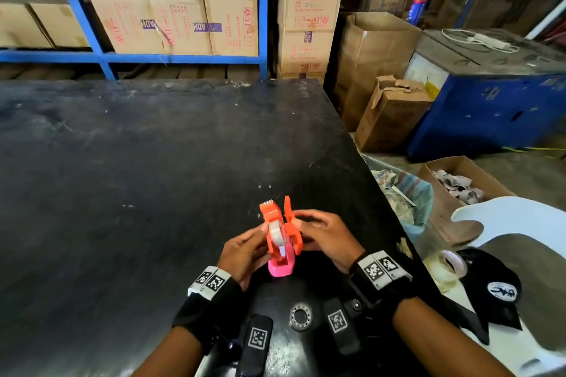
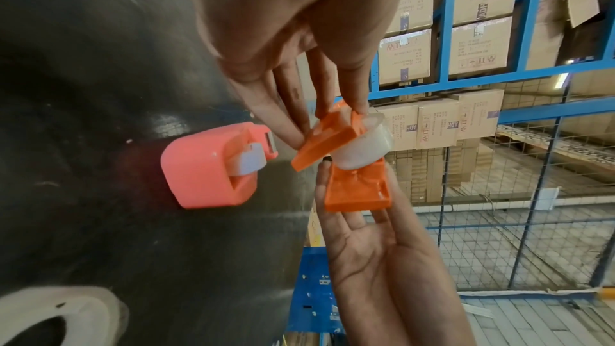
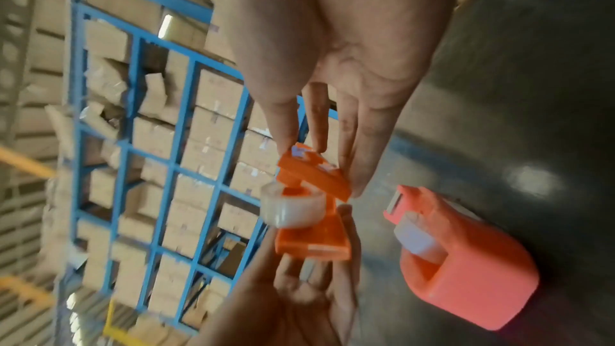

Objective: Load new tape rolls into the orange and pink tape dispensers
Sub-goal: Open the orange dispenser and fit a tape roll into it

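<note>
- While we look down over the black table (image 1: 122, 162), everything of the task sits near its near edge, and we place the rest against that table.
- Beyond the table's far edge stands a blue rack (image 1: 131, 55) filled with cardboard boxes (image 1: 180, 21), and off the table's right side we see a blue cabinet (image 1: 490, 110) and an open box of scraps (image 1: 459, 187).
- Just off the table's near right corner lies a large clear tape roll (image 1: 450, 265) beside a black cap (image 1: 496, 285).
- Our left hand (image 1: 242, 254) is raised just above the table, thumb and fingers pinching one half of the orange tape dispenser (image 1: 272, 232), which is split open into two shells.
- Our right hand (image 1: 324, 239) pinches the other orange shell between thumb and fingertips (image 3: 286, 141), angled away from the first half.
- On the table below both hands the pink tape dispenser (image 2: 206, 167) rests, closed, with a roll showing in its slot.
- Between the orange shells sits a small clear tape roll (image 2: 366, 144), seated on the half our left hand holds.
- Nearer us than the pink dispenser, a metal bearing ring (image 1: 300, 315) lies on the table.
</note>
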Demonstrator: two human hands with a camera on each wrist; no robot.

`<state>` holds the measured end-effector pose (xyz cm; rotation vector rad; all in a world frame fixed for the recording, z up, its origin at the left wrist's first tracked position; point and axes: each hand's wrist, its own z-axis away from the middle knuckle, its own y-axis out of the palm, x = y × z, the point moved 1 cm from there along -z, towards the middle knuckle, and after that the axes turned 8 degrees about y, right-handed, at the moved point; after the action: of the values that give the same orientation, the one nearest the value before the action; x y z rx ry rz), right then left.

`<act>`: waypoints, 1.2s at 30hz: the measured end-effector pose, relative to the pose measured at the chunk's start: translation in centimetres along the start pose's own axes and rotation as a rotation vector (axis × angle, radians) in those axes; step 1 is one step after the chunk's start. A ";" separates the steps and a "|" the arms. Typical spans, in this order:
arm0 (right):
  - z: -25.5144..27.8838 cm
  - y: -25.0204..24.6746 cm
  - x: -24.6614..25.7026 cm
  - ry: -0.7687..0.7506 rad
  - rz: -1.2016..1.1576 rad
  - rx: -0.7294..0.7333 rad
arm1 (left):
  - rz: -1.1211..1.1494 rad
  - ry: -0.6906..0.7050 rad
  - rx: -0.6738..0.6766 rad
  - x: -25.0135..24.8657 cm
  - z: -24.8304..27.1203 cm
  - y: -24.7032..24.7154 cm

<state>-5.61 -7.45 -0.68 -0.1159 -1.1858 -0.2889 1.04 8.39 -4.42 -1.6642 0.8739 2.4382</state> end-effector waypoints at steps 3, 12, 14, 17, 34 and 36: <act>1.3 1.0 0.3 -0.060 -0.011 -0.020 | -0.020 0.049 0.005 -0.4 0.6 0.5; 2.7 2.6 0.0 -0.275 0.062 -0.193 | -0.031 0.227 -0.088 -1.2 3.0 1.6; 3.1 2.9 0.0 -0.303 0.088 -0.207 | -0.026 0.236 -0.094 -1.4 3.4 1.6; 3.6 3.1 -0.3 -0.340 0.139 -0.242 | -0.043 0.245 -0.083 -1.8 4.1 1.7; 5.1 5.6 1.4 -0.496 0.146 -0.309 | -0.208 0.531 0.004 -5.6 5.8 2.5; 5.0 5.4 1.7 -0.508 0.179 -0.274 | -0.228 0.553 0.015 -5.9 5.6 2.2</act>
<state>-7.96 -1.37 3.08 -0.5586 -1.6214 -0.2701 -1.94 10.79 3.05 -2.3318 0.6872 1.8428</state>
